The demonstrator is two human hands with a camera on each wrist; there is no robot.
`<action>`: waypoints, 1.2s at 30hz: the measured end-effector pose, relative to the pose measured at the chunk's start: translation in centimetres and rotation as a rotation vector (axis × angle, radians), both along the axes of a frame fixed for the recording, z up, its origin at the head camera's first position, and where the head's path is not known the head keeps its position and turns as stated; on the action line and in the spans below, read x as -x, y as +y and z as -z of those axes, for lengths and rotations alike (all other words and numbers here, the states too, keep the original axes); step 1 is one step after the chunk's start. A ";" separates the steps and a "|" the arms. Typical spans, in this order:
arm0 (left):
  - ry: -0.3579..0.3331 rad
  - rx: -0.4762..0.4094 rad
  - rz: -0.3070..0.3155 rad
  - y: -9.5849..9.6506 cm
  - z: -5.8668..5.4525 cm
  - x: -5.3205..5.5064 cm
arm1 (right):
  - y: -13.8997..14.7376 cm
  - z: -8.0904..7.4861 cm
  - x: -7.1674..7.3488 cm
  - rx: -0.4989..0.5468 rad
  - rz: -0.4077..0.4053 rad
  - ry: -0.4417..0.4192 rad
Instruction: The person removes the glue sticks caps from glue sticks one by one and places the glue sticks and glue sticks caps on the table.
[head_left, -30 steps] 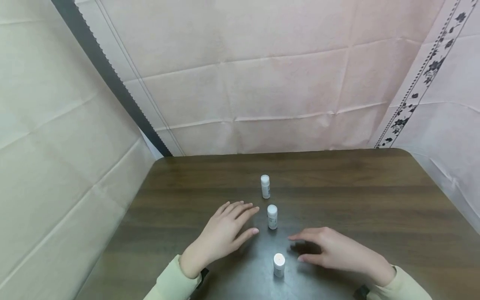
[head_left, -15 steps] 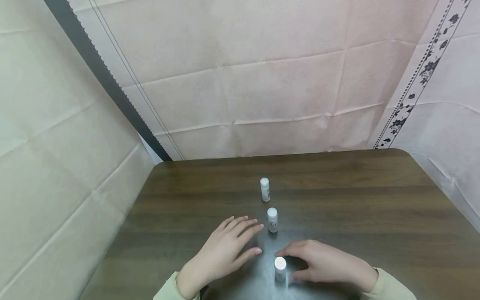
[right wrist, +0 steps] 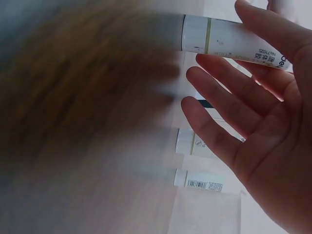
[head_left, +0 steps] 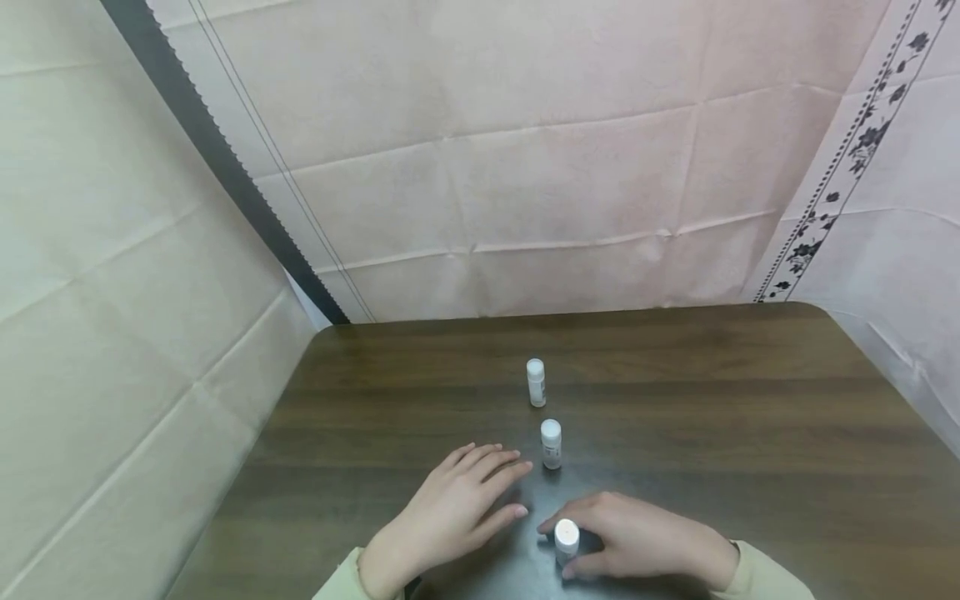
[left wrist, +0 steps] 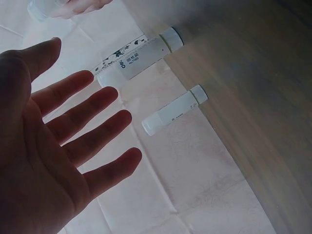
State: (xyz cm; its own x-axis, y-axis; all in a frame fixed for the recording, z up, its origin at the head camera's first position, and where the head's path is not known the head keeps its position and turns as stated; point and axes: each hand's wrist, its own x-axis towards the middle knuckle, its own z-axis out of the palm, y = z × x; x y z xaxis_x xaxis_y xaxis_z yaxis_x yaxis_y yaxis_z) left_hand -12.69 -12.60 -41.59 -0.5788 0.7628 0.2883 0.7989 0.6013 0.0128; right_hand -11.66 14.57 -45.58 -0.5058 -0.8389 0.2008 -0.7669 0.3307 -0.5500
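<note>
Three white glue sticks stand upright on the table, in a line running away from me. My right hand [head_left: 645, 537] has thumb and index finger round the nearest glue stick [head_left: 567, 535]; in the right wrist view its thumb overlaps the labelled barrel [right wrist: 229, 36]. The middle glue stick [head_left: 551, 446] stands a little beyond the left fingertips, and the farthest, slimmer glue stick [head_left: 536, 385] is behind it. My left hand [head_left: 450, 508] holds nothing; its fingers are spread and extended, left of the sticks. In the left wrist view its palm [left wrist: 39, 165] shows bare.
The dark wooden table [head_left: 405, 358] has rounded far corners. Creased pale cloth [head_left: 570, 183] hangs behind it and along both sides, with a dark strip [head_left: 225, 167] at left and a floral border [head_left: 840, 175] at right.
My right hand has moved left and toward me, and its thumb and index finger have come round the nearest glue stick. The left hand has come slightly nearer. The glue sticks stay put.
</note>
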 end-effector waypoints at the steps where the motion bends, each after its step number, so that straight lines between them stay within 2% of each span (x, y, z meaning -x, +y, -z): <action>1: -0.006 0.004 -0.003 0.0 0.0 0.0 | -0.1 0.0 0.0 0.002 0.000 -0.005; 10: 0.007 0.005 0.002 0.0 0.1 -0.1 | -0.3 0.3 0.0 0.030 -0.029 -0.007; 18: 0.003 0.010 -0.032 0.1 0.0 -0.2 | -0.2 -0.2 0.0 0.029 -0.013 -0.004; 23: -0.001 0.009 -0.030 0.1 0.1 -0.2 | 0.5 -2.1 0.4 0.021 0.043 -0.023; 29: 0.033 0.000 -0.019 0.0 0.4 -0.2 | 1.8 -5.8 1.6 0.063 0.111 0.051; 36: 0.036 -0.002 -0.020 -0.1 0.5 -0.2 | 3.6 -9.2 2.7 0.085 0.211 0.083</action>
